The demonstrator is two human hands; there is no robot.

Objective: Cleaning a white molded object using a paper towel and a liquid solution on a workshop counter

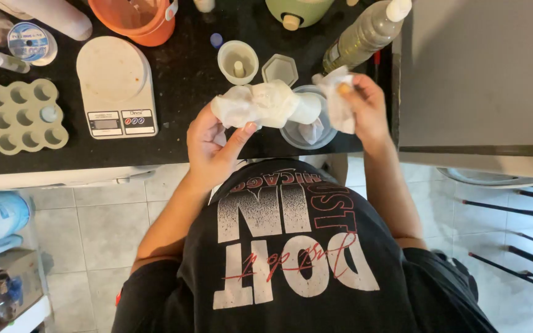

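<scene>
The left hand (pixel 212 143) holds a white cylinder-shaped thing wrapped in crumpled white paper (pixel 266 105), just above the front edge of the black bench (pixel 180 80). The thumb lies along the lower side of the wrap & the other fingers curl behind it, so the fingers are pressed around the paper, not spread. The wrapped thing sticks out to the right of the fingers, w/ its bare white end pointing to the right hand (pixel 365 108).

The right hand pinches a smaller piece of white tissue (pixel 338 102) betw. thumb and the bent fingers; the tissue hangs down in front of the palm. The end of the wrapped cylinder is very near this tissue, but I cannot tell if they touch.

Under both hands stands a clear round container (pixel 306 131) w/ a bit of white paper inside. Behind it, on the bench, are a small pale cup (pixel 237 61) w/ a little stick in it and a hexagon-shaped lid (pixel 279 69). A bottle of yellow-green liquid (pixel 362 37) leans at the right, near the right hand. At the left are a white kitchen scale (pixel 116 86) and a pale green mould w/ round holes (pixel 23 115), well apart from the hands. An orange bowl (pixel 134 21) is at the top edge
</scene>
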